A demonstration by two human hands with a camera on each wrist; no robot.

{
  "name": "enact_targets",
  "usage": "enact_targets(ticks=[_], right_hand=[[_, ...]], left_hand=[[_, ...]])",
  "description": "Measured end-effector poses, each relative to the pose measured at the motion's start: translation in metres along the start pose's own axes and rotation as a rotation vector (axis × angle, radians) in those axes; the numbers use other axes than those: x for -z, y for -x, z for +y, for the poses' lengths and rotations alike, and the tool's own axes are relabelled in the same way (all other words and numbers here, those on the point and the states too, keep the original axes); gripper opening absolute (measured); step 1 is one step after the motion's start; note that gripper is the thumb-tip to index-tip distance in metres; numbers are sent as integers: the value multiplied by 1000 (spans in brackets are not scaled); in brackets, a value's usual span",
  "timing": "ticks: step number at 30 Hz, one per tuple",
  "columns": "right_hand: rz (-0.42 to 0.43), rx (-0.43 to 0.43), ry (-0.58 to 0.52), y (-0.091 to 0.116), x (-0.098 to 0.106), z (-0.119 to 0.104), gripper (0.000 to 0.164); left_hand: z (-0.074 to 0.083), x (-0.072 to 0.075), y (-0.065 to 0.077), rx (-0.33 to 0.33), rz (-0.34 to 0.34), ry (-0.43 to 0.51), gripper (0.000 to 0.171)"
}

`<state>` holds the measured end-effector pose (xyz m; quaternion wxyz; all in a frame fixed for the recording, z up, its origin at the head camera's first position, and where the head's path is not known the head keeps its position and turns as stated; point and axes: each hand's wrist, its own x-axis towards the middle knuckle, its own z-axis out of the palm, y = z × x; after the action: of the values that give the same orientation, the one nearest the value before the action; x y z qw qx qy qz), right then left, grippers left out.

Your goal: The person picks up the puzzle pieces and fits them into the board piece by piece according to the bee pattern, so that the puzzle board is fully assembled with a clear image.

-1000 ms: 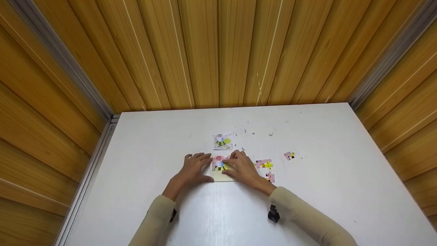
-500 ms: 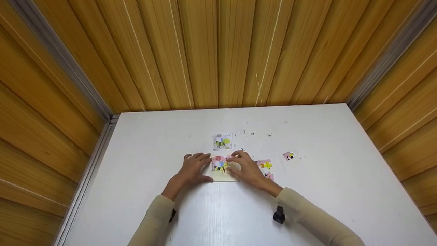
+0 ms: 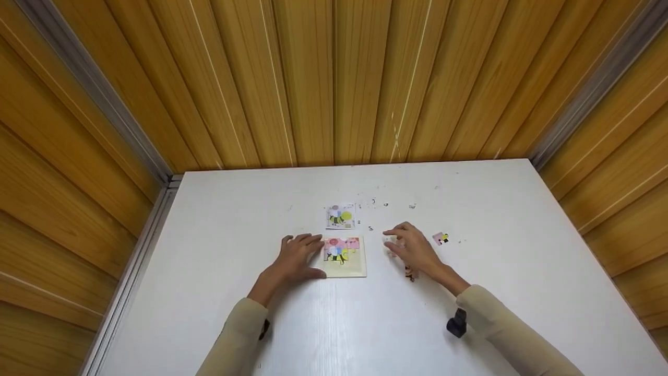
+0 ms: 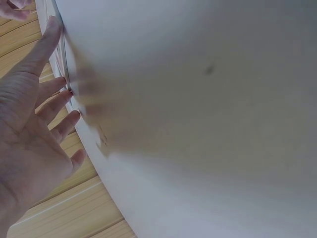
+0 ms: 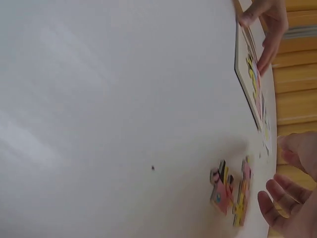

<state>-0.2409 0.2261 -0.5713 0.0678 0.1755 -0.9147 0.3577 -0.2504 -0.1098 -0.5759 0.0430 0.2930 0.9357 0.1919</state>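
1. Puzzle board [image 3: 344, 269] lies flat on the white worktop [image 3: 219, 219], in between the two hands.
2. Joined pieces [image 3: 335, 251], pink, blue, yellow and black, sit in its top and left parts. The bottom strip is pale and bare.
3. The left hand [image 3: 296, 259] has its fingers spread out. Its thumb and fingertips touch the board's left side.
4. The right hand [image 3: 415, 248] is off to the right of the board, with its thumb and fingers apart.
5. Loose pieces [image 5: 221, 192] lie on the worktop near the right hand, which partly hides them from above.
6. A pink, yellow and black piece [image 3: 441, 238] lies farther right.
7. A picture card [image 3: 340, 216] lies just past the board's far edge.
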Motion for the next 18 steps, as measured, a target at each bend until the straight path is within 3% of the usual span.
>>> enact_targets(ticks=[7, 12, 18], right_hand=[[-153, 40, -27, 2, 39, 28, 33], [-290, 41, -10, 8, 52, 39, 33], [-289, 70, 45, 14, 48, 44, 27]], left_hand=[[1, -1, 0, 8, -16, -3, 82], [2, 0, 1, 9, -15, 0, 83], [2, 1, 1, 15, -14, 24, 82]])
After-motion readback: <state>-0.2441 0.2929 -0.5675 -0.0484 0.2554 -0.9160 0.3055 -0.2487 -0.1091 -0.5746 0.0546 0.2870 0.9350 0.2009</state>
